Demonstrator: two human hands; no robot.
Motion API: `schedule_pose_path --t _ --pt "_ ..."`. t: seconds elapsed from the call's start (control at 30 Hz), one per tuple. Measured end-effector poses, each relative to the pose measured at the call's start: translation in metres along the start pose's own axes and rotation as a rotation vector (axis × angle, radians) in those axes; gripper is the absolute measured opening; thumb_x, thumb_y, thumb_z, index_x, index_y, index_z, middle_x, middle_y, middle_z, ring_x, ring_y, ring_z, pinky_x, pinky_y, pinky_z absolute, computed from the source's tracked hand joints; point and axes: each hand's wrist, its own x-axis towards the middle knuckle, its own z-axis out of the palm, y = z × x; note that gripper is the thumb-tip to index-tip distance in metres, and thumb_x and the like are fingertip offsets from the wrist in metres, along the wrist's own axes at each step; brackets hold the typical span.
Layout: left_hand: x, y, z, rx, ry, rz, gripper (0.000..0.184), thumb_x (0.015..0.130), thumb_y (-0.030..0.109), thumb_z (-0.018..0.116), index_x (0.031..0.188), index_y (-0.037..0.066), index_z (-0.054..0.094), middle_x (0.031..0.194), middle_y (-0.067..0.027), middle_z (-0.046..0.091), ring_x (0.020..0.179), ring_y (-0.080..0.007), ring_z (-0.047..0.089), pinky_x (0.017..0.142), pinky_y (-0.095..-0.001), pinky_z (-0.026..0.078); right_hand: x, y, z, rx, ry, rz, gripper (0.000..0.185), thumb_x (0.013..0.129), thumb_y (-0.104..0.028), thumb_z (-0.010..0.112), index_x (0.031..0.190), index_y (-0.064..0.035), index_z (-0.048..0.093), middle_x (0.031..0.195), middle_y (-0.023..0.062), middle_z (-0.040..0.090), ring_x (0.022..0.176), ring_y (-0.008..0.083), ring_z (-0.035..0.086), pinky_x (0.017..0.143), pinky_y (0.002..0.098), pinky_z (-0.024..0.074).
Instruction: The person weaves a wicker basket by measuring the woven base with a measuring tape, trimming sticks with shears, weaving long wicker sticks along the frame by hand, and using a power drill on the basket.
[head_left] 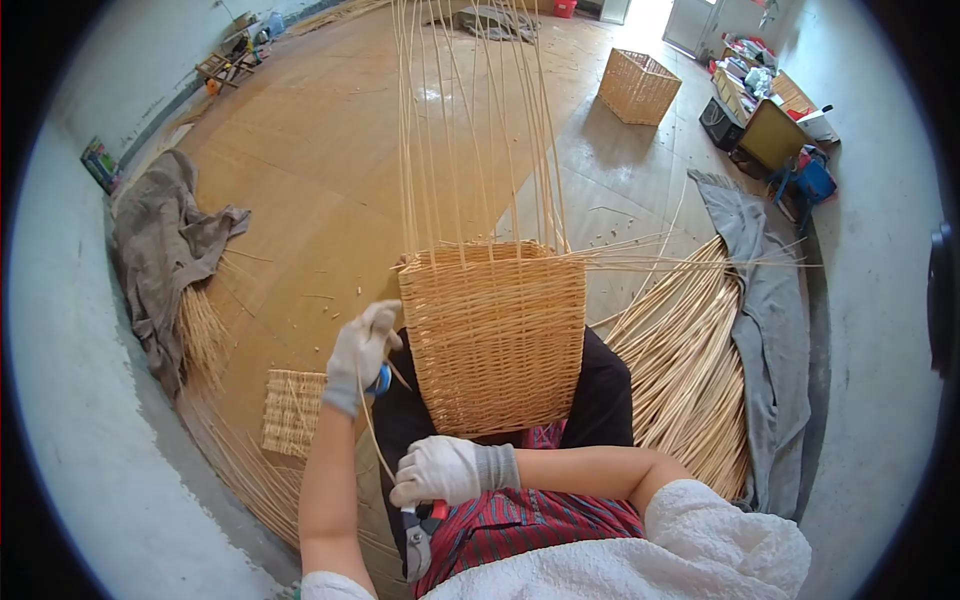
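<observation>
A woven wicker basket [495, 340] stands upright across my lap, with long stakes [480, 130] rising from its rim. My left hand [362, 345], in a white glove, is beside the basket's left side, its fingers curled round a thin wicker strand [372, 430]. This strand bends down toward my right hand. Something blue [381, 379] shows by the left wrist; what it is I cannot make out. Below the basket, my gloved right hand [440, 470] is closed over pruning shears [417, 550], whose red grip shows under it and whose metal jaws point down.
Loose wicker rods [690, 370] lie in a heap to the right beside a grey cloth [775, 350]. A small woven panel [292, 412] lies at left, near cloth-covered rods [170, 260]. Another basket [638, 88] stands farther off. Boxes and a blue stool [812, 180] line the right wall.
</observation>
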Motion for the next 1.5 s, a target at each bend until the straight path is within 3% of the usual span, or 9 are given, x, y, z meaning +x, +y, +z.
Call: schedule_pose_path --t 0.17,0.37,0.47,0.53,0.57,0.7,0.9,1.17,1.5 --pt "-0.117 0.017 -0.038 -0.6 -0.248 -0.365 0.061 0.102 0.053 0.045 0.132 0.001 0.055 0.089 -0.0122 0.072 0.048 -0.0063 0.053 0.048 -0.0223 0.046 -0.013 -0.008 0.013 0.092 -0.046 0.126 0.033 0.072 -0.017 0.073 0.103 -0.0132 0.063 0.092 0.0084 0.065 0.091 0.0306 0.064 0.078 0.041 0.0519" --pt "-0.237 -0.059 -0.038 -0.946 0.303 -0.646 0.047 0.097 0.035 0.064 0.132 0.005 0.056 0.07 -0.0005 0.056 0.047 -0.0073 0.052 0.04 -0.0237 0.046 -0.009 -0.027 0.025 0.372 -0.041 0.356 0.05 0.074 -0.008 0.068 0.123 -0.0154 0.062 0.094 0.0118 0.071 0.086 0.032 0.068 0.073 0.0411 0.055" --pt "-0.328 -0.181 -0.047 -0.6 0.399 -0.846 0.051 0.093 0.032 0.068 0.133 0.004 0.055 0.082 -0.0095 0.066 0.064 -0.0198 0.065 0.057 -0.0326 0.056 -0.026 -0.016 0.022 0.118 0.103 0.51 0.032 0.077 -0.014 0.066 0.108 -0.0154 0.065 0.085 0.01 0.069 0.081 0.0306 0.068 0.069 0.0413 0.0544" --pt "-0.359 -0.206 -0.037 0.595 0.186 -1.331 0.051 0.088 0.027 0.071 0.131 0.002 0.057 0.101 -0.0212 0.069 0.092 -0.0341 0.069 0.082 -0.0402 0.056 -0.042 0.001 0.004 -0.002 0.211 0.626 0.024 0.075 -0.015 0.067 0.099 -0.0137 0.065 0.083 0.0096 0.068 0.081 0.0315 0.067 0.07 0.0419 0.0539" --pt "-0.356 -0.211 -0.034 0.591 0.183 -1.324 0.051 0.088 0.027 0.071 0.131 0.002 0.057 0.101 -0.0212 0.069 0.092 -0.0341 0.069 0.082 -0.0402 0.056 -0.049 0.011 -0.011 -0.074 0.246 0.687 0.02 0.074 -0.016 0.068 0.094 -0.0129 0.065 0.084 0.0094 0.067 0.082 0.032 0.067 0.071 0.0424 0.0534" --pt "-0.235 -0.106 -0.026 0.16 0.348 -0.743 0.04 0.086 0.02 0.07 0.121 0.002 0.064 0.113 -0.02 0.069 0.108 -0.033 0.065 0.095 -0.0393 0.049 -0.064 0.052 -0.085 -0.651 0.227 0.529 0.028 0.074 -0.022 0.072 0.102 -0.0188 0.069 0.14 0.0132 0.052 0.133 0.0385 0.044 0.113 0.0529 0.0316" --pt "-0.004 -0.003 -0.009 0.112 0.251 0.23 0.033 0.087 0.014 0.067 0.119 0.006 0.065 0.12 -0.0133 0.066 0.114 -0.0298 0.061 0.098 -0.0375 0.048 -0.033 0.091 -0.147 -0.844 -0.192 0.911 0.035 0.081 -0.032 0.072 0.116 -0.0247 0.069 0.162 0.0142 0.02 0.148 0.0425 0.018 0.121 0.0529 0.0102" --pt "0.074 -0.028 0.049 0.038 0.013 0.215 0.051 0.08 -0.013 0.054 0.126 0.007 0.063 0.123 -0.0106 0.062 0.113 -0.025 0.062 0.093 -0.0321 0.055 -0.049 0.119 -0.124 -0.848 -0.088 0.838 0.034 0.078 -0.031 0.071 0.112 -0.0261 0.071 0.157 0.015 0.031 0.143 0.0399 0.029 0.12 0.051 0.0154" --pt "0.045 -0.014 0.056 0.352 0.348 0.416 0.044 0.088 0.006 0.065 0.131 0.01 0.06 0.127 -0.0105 0.061 0.102 -0.0224 0.066 0.083 -0.029 0.056 -0.076 0.086 -0.094 -0.63 0.353 0.601 0.029 0.076 -0.019 0.072 0.104 -0.0169 0.068 0.133 0.0128 0.054 0.126 0.0339 0.048 0.107 0.0495 0.0363"
